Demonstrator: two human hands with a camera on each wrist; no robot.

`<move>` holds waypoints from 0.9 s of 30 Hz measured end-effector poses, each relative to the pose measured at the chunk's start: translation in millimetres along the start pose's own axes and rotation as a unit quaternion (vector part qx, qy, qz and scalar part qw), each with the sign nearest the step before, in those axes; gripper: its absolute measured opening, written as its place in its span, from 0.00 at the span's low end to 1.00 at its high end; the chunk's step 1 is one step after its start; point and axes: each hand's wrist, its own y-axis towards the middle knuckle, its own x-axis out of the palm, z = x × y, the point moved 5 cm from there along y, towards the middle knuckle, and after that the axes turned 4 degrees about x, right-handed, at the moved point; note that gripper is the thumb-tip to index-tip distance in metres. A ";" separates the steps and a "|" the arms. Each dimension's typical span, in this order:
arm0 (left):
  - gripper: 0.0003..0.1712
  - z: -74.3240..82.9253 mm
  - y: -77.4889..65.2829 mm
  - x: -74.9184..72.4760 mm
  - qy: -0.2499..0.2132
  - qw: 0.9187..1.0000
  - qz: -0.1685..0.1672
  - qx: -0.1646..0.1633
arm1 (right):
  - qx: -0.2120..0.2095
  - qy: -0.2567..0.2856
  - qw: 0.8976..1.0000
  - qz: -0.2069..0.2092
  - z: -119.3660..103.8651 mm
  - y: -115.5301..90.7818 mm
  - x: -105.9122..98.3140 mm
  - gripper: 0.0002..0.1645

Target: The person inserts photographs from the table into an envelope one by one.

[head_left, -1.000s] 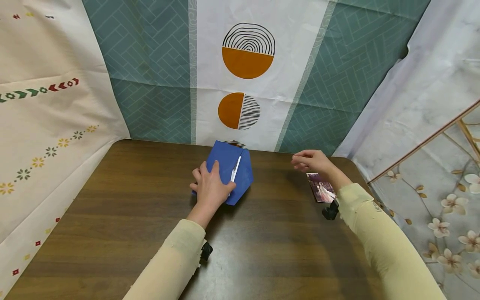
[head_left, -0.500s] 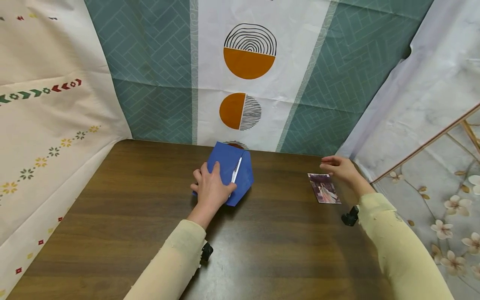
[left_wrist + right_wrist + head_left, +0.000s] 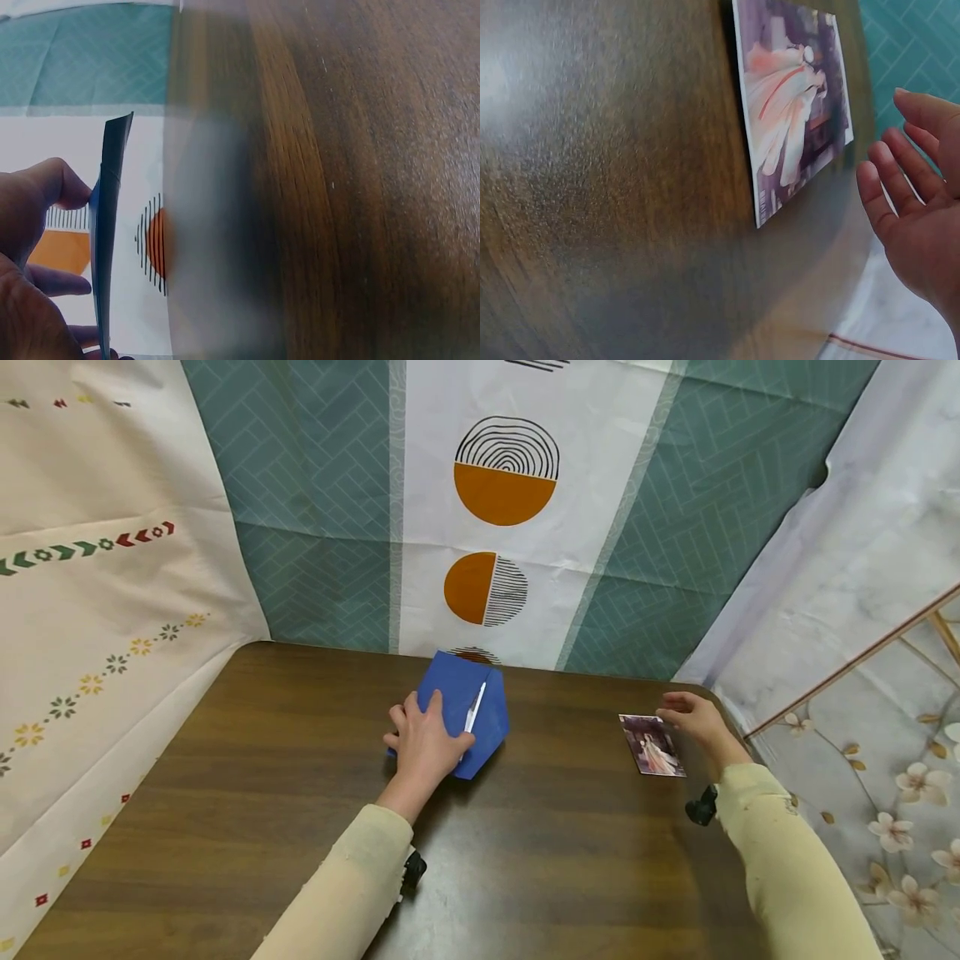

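Note:
My left hand (image 3: 429,742) grips a blue paper envelope (image 3: 491,718), fingers spread over its face and the thumb toward its lower right. A narrow white strip (image 3: 475,707) shows along the envelope's fold line. Seen edge-on in the left wrist view, the envelope (image 3: 110,217) stands raised off the tabletop with fingertips against it. On the right, a glossy photo card (image 3: 651,746) lies flat, showing a figure in a pale pink dress. Just beyond its upper right corner hovers my right hand (image 3: 697,720), its fingers loosely bent and holding nothing; the right wrist view shows a gap between fingers and card (image 3: 795,105).
A brown wooden table (image 3: 525,860) carries these things. Behind it hangs a teal and white patterned cloth (image 3: 322,568). A cream cloth (image 3: 112,610) borders the left side, and a flowered cloth (image 3: 885,735) the right.
My right hand has moved rightward from above the photo card to beside its upper right corner, then come slightly lower. The left hand keeps the envelope in about the same place.

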 end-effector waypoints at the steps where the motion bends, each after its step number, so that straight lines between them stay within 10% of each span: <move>1: 0.52 -0.4 0.0 0.1 0.000 1.000 0.000 0.001 | 0.003 -0.002 1.000 -0.001 2.0 0.6 0.4 0.33; 13: 0.52 -3.1 -1.4 -3.5 0.003 1.000 0.000 -0.002 | 0.021 -0.105 0.994 -0.005 16.7 6.9 4.4 0.33; 27: 0.51 -3.2 -0.9 -4.0 -0.004 1.000 0.007 0.003 | 0.019 -0.098 0.995 0.002 16.5 4.3 8.8 0.30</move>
